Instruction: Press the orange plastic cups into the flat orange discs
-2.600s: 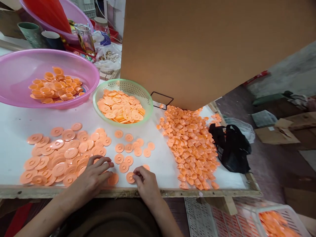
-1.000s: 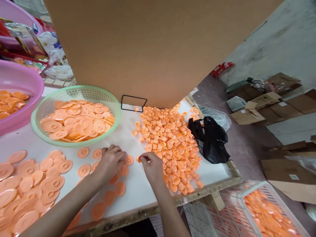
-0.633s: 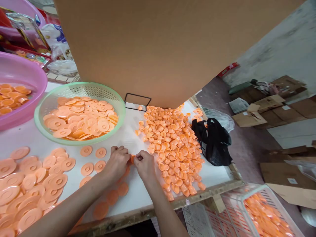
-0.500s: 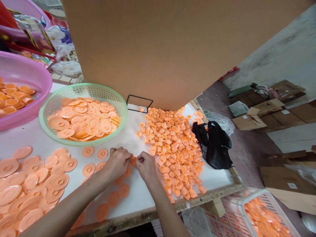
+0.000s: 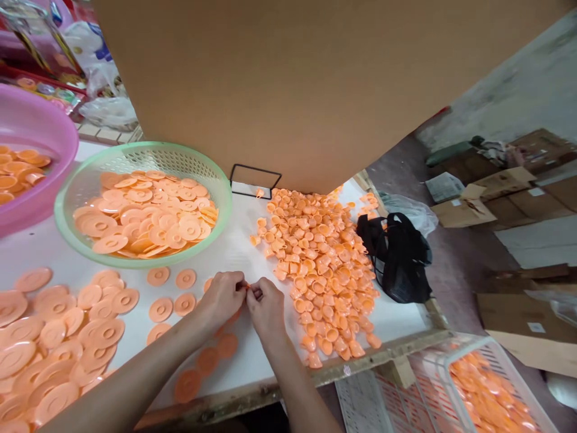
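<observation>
My left hand [image 5: 225,294] and my right hand [image 5: 267,305] meet over the white tabletop, fingertips pinched together. Between them shows a bit of a small orange toy cup [image 5: 247,287], mostly hidden by the fingers. Just right of my hands spreads a big heap of orange toy cups [image 5: 320,258]. Several orange toy saucers [image 5: 184,304] lie in loose rows beside and beneath my left forearm. Farther left is a thick pile of the same saucers [image 5: 58,337].
A green perforated basket [image 5: 228,207] of saucers and a pink basin [image 5: 67,138] stand at the left. A tall cardboard panel [image 5: 270,90] rises behind. A black bag [image 5: 401,264] lies at the table's right edge; a plastic crate [image 5: 444,367] with orange pieces sits below.
My hands have drawn closer together, and the orange cup between the fingertips is now more covered. The camera view has shifted slightly.
</observation>
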### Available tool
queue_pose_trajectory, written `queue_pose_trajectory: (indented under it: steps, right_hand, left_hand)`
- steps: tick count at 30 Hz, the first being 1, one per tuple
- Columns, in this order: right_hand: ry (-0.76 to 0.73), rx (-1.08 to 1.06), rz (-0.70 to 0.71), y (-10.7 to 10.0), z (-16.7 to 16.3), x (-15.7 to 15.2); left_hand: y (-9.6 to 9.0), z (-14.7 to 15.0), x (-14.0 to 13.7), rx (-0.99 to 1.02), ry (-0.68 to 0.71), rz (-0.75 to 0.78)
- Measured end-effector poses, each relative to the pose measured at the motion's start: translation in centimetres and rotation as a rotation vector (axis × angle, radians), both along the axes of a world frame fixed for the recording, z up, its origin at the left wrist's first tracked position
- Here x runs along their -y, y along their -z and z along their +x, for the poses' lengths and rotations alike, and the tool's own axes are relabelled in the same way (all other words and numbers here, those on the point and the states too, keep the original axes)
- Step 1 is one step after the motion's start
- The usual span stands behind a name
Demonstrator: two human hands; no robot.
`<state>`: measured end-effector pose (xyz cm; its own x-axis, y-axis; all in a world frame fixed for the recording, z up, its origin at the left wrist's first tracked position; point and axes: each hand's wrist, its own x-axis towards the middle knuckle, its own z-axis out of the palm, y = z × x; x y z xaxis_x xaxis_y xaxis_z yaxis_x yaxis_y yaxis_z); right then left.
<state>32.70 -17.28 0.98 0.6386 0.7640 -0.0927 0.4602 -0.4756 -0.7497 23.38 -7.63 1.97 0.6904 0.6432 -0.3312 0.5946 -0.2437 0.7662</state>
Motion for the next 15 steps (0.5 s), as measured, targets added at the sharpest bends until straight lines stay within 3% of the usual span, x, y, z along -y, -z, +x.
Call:
queue_pose_trajectory:
  steps: [4, 9, 12, 15]
  right_hand:
    - [-0.137, -0.101, -0.03, -1.4, 3.0, -1.0]
    - [-0.001, 0.313, 0.058, -2.2, 6.6, -3.5]
    - [0.028, 0.327, 0.06, -1.6, 6.4, -3.7]
    - [0.016, 0.176, 0.113, -1.1, 4.7, -2.9]
  left_hand:
    - [-0.3, 0.6, -1.2, 0.016, -0.04, -0.029]
    - [-0.6, -0.8, -4.3, 0.041, -0.111, 0.004]
    - [-0.9, -3.5, -5.0, 0.027, -0.094, 0.106]
    - [-1.0, -5.4, -4.6, -0.036, -0.033, 0.233]
